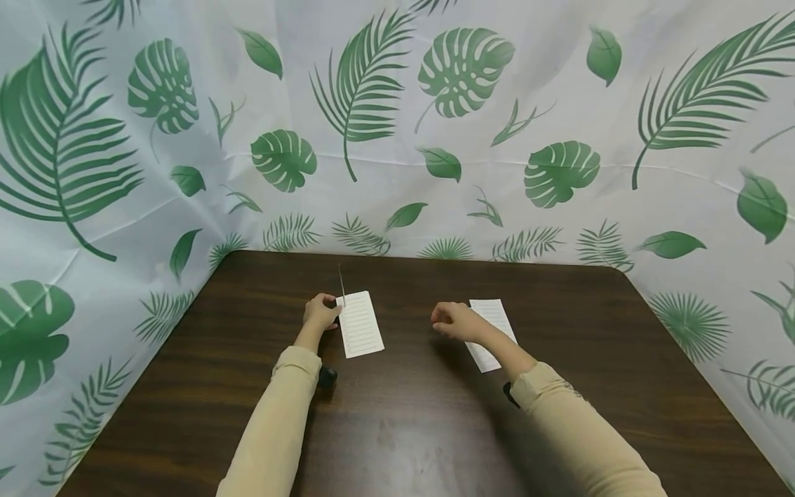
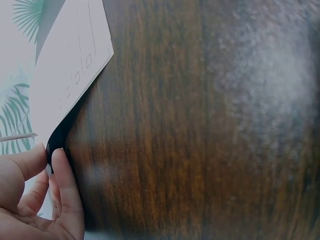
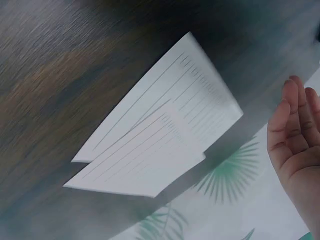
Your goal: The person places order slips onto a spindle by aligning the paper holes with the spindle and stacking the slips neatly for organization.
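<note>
The left hand (image 1: 319,316) is closing its grip on a white, rectangular, black-lined paper (image 1: 363,328), thumb and finger pinching its left edge while the paper is lying on the left of the dark brown, wood-grained tabletop (image 1: 397,421). The right hand (image 1: 458,322) is hovering, its grip loosely curling and holding nothing, the forearm crossing above a second white, lined paper (image 1: 493,310). White, green-leaf-printed fabric (image 1: 559,103) is hanging behind.

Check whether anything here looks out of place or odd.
Two slight oddities: a thin strip sticks up beside the lined paper at the left hand, too narrow to identify; and in the right wrist view, one sheet overlaps another sheet, edges out of line.
</note>
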Tool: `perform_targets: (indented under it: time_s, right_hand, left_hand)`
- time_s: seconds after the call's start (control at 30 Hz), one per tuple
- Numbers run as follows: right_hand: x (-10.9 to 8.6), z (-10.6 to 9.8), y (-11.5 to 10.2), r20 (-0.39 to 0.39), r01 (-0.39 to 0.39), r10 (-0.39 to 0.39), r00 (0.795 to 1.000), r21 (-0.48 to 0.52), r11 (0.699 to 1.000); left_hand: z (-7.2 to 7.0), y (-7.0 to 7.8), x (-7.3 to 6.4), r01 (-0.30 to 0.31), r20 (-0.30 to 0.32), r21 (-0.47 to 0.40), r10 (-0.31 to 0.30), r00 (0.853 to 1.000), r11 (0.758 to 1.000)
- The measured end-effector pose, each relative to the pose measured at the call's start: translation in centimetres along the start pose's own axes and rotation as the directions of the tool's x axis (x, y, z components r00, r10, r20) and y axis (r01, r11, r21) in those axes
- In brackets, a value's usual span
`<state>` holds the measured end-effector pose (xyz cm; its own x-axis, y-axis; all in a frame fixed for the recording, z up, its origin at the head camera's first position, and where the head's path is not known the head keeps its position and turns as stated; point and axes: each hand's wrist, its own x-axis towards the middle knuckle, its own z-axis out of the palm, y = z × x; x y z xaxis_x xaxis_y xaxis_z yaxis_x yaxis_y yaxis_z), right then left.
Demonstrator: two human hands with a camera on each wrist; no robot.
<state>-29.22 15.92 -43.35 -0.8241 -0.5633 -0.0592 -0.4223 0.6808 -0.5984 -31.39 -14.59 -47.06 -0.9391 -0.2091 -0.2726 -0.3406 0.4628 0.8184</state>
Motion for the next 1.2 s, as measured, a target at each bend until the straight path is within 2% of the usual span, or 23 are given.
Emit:
perform_targets:
  time_s: [0.3,0.4,0.5,0.53,0.63,0.73,0.77,0.8,0.9,1.0,1.07,1.1,1.13,1.2]
  right_hand:
    - [-0.8,-1.0,2.2,-0.081,0.008,-0.015,0.997,-0.086,0.996]
    - [-1.2,-1.5,3.0,-0.085,0.019,-0.032,0.996,-0.146,0.989]
    - [-1.6,-2.1,3.5,-0.066,0.037,-0.053,0.996,-0.224,0.974]
    - [-1.6,-2.4,3.6,-0.058,0.051,-0.068,0.996,-0.259,0.965]
    - [-1.6,-3.2,4.0,-0.037,0.078,-0.096,0.995,-0.323,0.943]
    - [-1.4,-3.7,4.6,-0.025,0.068,-0.081,0.996,-0.348,0.935]
    - [-1.3,-3.9,4.9,-0.022,0.059,-0.072,0.997,-0.351,0.935]
    - [-1.4,-4.0,5.2,-0.019,0.047,-0.058,0.998,-0.351,0.935]
    - [-1.6,-4.2,6.3,-0.012,0.002,-0.007,1.0,-0.347,0.938]
    - [-2.1,-4.6,7.1,0.012,-0.064,0.07,0.997,-0.3,0.952]
    - [-2.5,-4.9,7.5,0.029,-0.108,0.12,0.992,-0.262,0.959]
    - [-2.7,-5.1,7.7,0.039,-0.132,0.145,0.989,-0.243,0.961]
    - [-2.8,-5.2,7.8,0.049,-0.152,0.168,0.985,-0.228,0.962]
    - [-3.2,-5.5,8.1,0.062,-0.178,0.196,0.979,-0.214,0.96]
  left_hand:
    - [0.3,-0.1,0.2,-0.01,-0.013,0.013,0.01,1.0,1.0]
    - [0.6,0.0,0.5,0.009,-0.015,0.026,-0.009,1.0,1.0]
    - [0.9,-0.4,1.4,0.022,-0.007,0.027,-0.022,1.0,0.999]
    - [1.4,-1.6,2.6,-0.016,-0.017,0.002,0.016,1.0,1.0]
    - [1.3,-2.0,3.2,-0.021,-0.018,0.001,0.021,1.0,1.0]
    - [0.8,-1.6,2.1,-0.035,-0.032,0.017,0.036,0.999,0.999]
    - [0.3,-0.4,0.7,-0.001,-0.023,0.043,0.002,1.0,0.999]
    - [0.1,-0.2,0.3,-0.007,-0.023,0.046,0.008,1.0,0.999]
    - [-0.1,-0.1,-0.5,-0.028,-0.035,0.052,0.03,0.999,0.998]
    - [0.1,-0.3,0.4,0.006,-0.033,0.054,-0.004,0.999,0.999]
    - [0.6,-0.9,1.7,0.011,-0.037,0.055,-0.009,0.999,0.998]
    - [0.7,-1.3,2.2,-0.006,-0.039,0.051,0.008,0.999,0.999]
    - [1.2,-2.4,3.5,-0.04,-0.061,0.036,0.042,0.997,0.999]
    - [1.5,-3.1,4.6,-0.051,-0.063,0.037,0.054,0.997,0.998]
